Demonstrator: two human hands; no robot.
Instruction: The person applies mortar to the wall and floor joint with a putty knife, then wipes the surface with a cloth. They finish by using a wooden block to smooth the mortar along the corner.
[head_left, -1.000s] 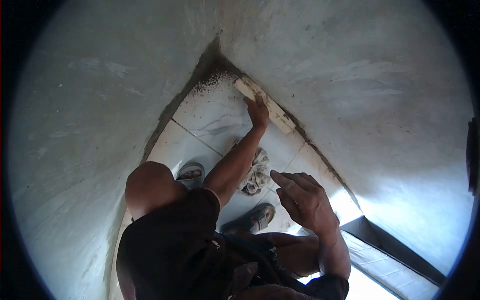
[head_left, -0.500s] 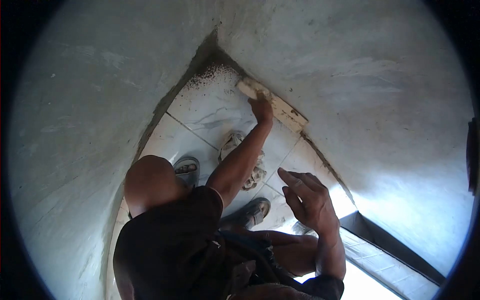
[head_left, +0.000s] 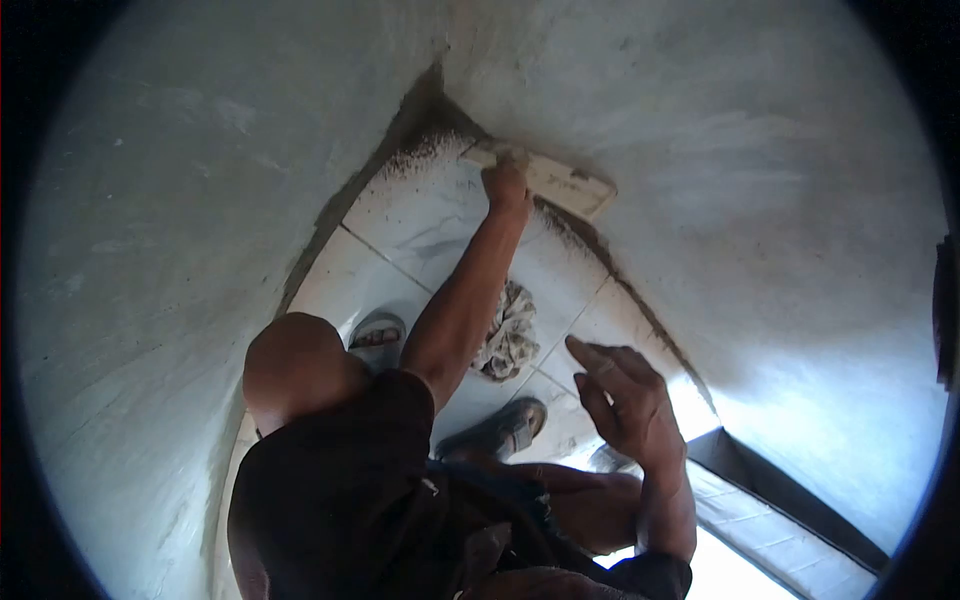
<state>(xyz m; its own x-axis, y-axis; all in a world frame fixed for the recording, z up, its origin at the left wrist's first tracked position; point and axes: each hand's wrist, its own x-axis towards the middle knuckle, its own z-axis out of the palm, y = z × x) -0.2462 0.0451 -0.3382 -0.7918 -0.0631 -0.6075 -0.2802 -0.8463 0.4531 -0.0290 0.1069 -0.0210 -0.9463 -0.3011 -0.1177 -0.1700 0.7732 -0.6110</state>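
Observation:
My left hand (head_left: pixel 506 184) grips a cream strip-shaped board (head_left: pixel 572 186) near its left end, close to the corner where the two walls meet. The board leans against the right wall, above a dark gap (head_left: pixel 585 238) along the wall's foot. Crumbs lie on the floor edge below it. My right hand (head_left: pixel 632 405) is raised over the floor at the right, holding nothing, its index finger extended and the thumb apart. A crumpled patterned cloth (head_left: pixel 510 338) lies on the tiles between the hands, partly behind my left forearm.
Grey plastered walls (head_left: pixel 190 200) (head_left: pixel 720 180) close in on both sides. Reddish grit (head_left: pixel 425 155) is scattered on the tiled floor (head_left: pixel 390 225) by the corner. My sandalled feet (head_left: pixel 378 338) (head_left: pixel 505 430) stand on the tiles. A tiled ledge (head_left: pixel 780 530) and bright light are at lower right.
My left hand has moved slightly up and left. The board's right end has swung up from the wall's foot, exposing the gap and crumbs. More of the cloth shows; my right hand barely moved.

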